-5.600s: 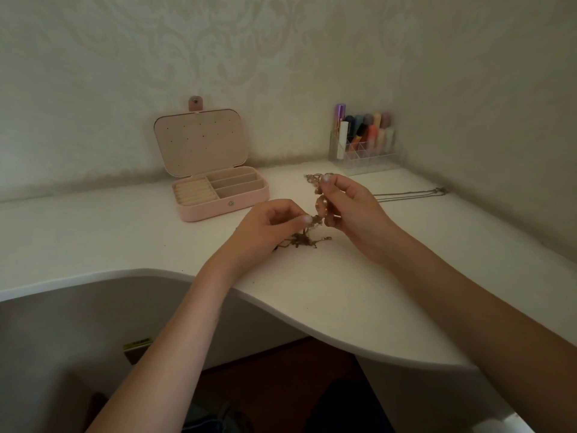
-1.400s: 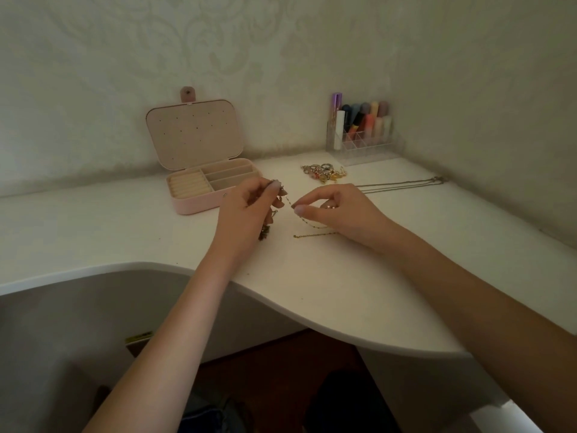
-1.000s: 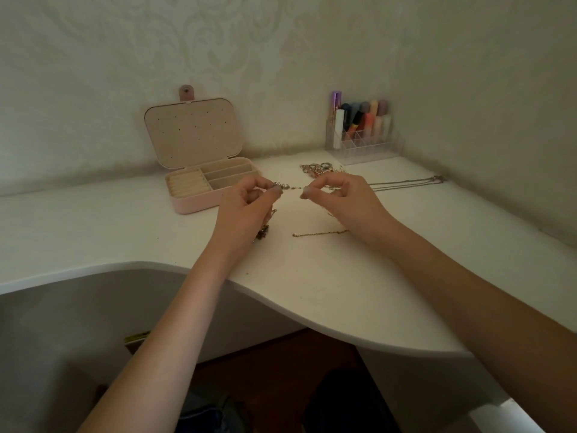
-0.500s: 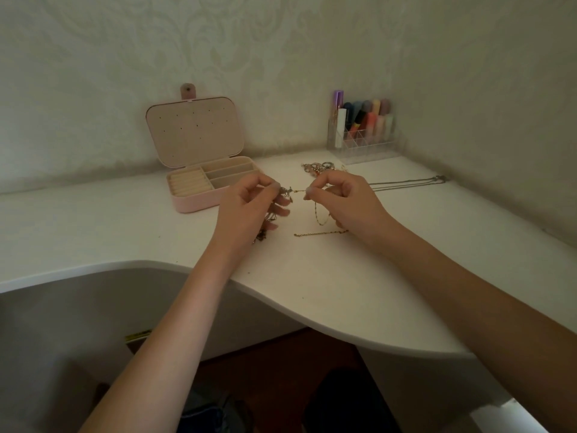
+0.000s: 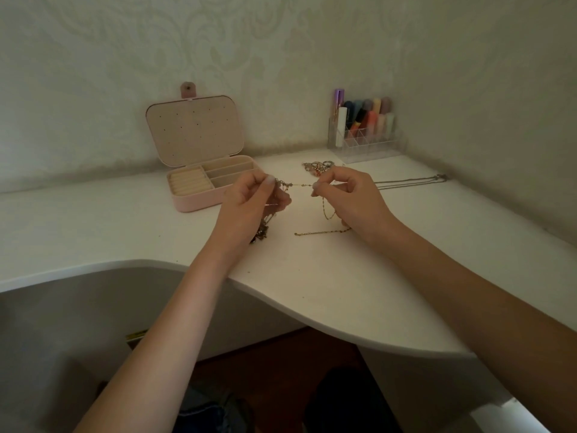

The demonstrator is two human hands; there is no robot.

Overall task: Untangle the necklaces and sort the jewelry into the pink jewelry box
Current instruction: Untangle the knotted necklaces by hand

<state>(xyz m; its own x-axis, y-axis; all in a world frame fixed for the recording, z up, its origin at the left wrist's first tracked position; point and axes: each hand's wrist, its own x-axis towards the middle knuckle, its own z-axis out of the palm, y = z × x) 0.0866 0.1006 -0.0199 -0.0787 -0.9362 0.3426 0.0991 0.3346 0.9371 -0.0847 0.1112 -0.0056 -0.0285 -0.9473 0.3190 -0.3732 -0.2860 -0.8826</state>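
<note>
Head view shows us both hands raised over the white desk. Our left hand pinches a tangle of chains between thumb and forefinger, the clump hanging down at its 6 o'clock toward the desk. Our right hand pinches a thin gold chain; a short stretch runs taut between the two hands, and the rest loops down and trails along the desk at 9 o'clock of the wrist. At 10 o'clock of the left hand the pink jewelry box stands open. Behind the right hand, at 12 o'clock, lie a heap of rings and a clear organizer; at 3 o'clock, a silver necklace.
</note>
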